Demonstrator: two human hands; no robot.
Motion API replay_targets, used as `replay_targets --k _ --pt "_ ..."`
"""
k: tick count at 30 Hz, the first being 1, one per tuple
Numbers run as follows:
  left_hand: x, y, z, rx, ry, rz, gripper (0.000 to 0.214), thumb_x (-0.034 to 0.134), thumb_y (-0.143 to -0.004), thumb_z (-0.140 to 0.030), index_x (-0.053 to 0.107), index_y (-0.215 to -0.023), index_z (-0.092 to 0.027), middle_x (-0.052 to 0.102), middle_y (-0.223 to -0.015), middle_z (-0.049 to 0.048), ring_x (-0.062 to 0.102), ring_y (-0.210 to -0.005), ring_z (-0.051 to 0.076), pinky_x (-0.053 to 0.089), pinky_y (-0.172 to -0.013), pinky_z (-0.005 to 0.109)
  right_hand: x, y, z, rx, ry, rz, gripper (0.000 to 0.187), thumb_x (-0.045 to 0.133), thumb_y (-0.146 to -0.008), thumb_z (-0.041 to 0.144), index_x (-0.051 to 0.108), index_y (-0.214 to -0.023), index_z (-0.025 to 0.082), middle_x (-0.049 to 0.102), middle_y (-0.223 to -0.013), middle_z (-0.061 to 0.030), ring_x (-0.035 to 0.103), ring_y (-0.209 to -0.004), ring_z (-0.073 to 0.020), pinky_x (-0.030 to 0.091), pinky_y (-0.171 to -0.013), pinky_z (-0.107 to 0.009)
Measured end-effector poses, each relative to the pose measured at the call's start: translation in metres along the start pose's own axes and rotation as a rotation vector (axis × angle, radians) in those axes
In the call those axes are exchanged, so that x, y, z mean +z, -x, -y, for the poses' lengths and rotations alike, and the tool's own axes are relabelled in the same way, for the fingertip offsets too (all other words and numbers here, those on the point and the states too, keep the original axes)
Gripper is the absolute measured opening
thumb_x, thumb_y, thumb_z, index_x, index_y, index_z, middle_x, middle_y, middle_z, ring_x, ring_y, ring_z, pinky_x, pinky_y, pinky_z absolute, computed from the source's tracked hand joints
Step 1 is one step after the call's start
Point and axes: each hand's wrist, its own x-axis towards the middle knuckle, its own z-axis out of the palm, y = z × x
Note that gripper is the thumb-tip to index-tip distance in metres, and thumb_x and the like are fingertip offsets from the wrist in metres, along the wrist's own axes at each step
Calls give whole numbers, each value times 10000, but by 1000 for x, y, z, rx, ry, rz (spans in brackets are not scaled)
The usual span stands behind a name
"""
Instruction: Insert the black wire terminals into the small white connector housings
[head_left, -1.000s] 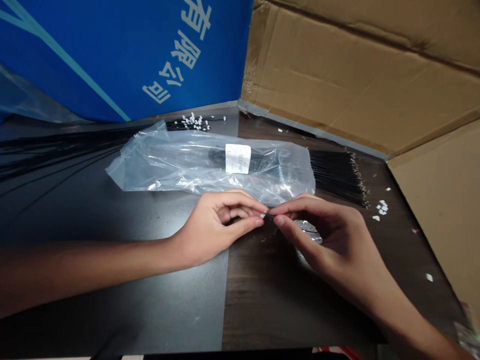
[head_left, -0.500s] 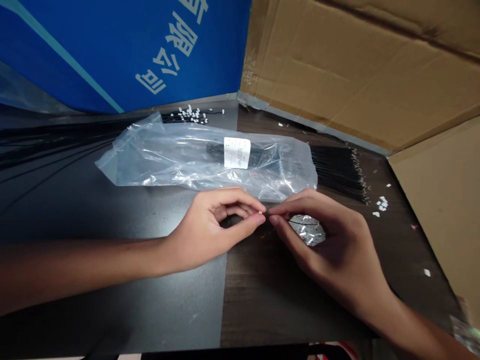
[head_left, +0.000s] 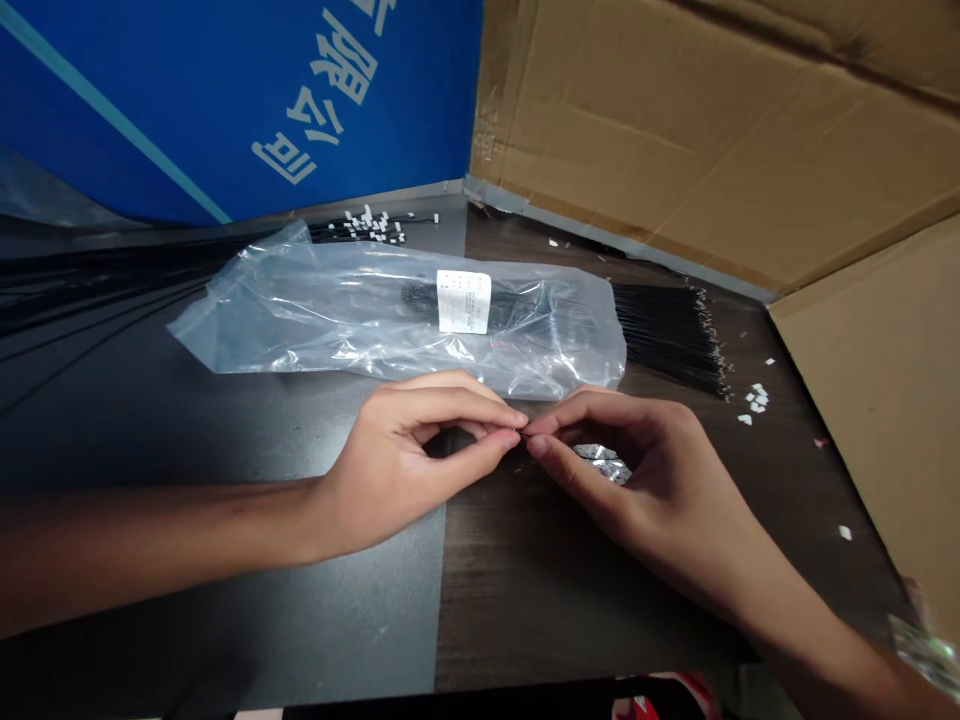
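Observation:
Thumb and forefinger of my left hand (head_left: 420,460) are pinched together. The small white connector they hold is hidden between the fingertips now. Close beside them, my right hand (head_left: 652,470) pinches a thin black wire (head_left: 523,434), whose short end runs across the gap to the left fingertips. Whether the wire sits inside the connector cannot be seen. Just behind both hands lies a clear plastic bag (head_left: 337,310) with a white label (head_left: 464,302). Black wires (head_left: 664,335) with bare metal tips stick out of its right end.
Partly behind my right hand is a shiny heap of small metallic-looking bits (head_left: 604,462). White connectors (head_left: 367,226) cap black wires at the back left. Loose white pieces (head_left: 757,398) lie at the right. Cardboard (head_left: 675,130) and a blue panel (head_left: 225,100) wall the table's back.
My fingertips have come closer together. The white piece seen at the left fingertips is now covered, and the right hand hides more of the shiny heap. The view has shifted slightly.

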Motion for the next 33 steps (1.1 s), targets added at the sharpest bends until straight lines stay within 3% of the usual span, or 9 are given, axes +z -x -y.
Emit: replay_targets --k 9,14,21,33 --pt "-1 -1 -5 198 -139 28 235 795 -862 9 860 -973 -187 834 -901 57 769 -780 141 635 -744 221 -8 -6 -4 154 -235 221 197 849 -901 356 783 -818 191 714 -700 22 615 -638 -112 483 -598 -202" --pt "2 1 -3 85 -40 1 157 800 -866 -27 859 -957 -141 814 -891 82 765 -753 139 636 -702 213 -8 -5 -4 143 -275 179 148 875 -878 309 804 -835 187 747 -752 9 656 -704 -126 515 -679 -211" --pt "4 -3 -2 -166 174 -34 154 828 -820 -43 866 -946 -123 803 -916 76 767 -755 120 671 -751 167 -8 -1 0 42 -23 31 108 779 -914 238 801 -813 210 775 -813 4 691 -774 -152 520 -757 -251" --pt "4 -4 0 -148 162 7 170 824 -828 -22 870 -932 -149 805 -910 62 761 -789 119 641 -755 161 -6 -1 2 66 7 57 112 733 -887 179 781 -789 202 782 -791 31 696 -748 -127 517 -705 -210"
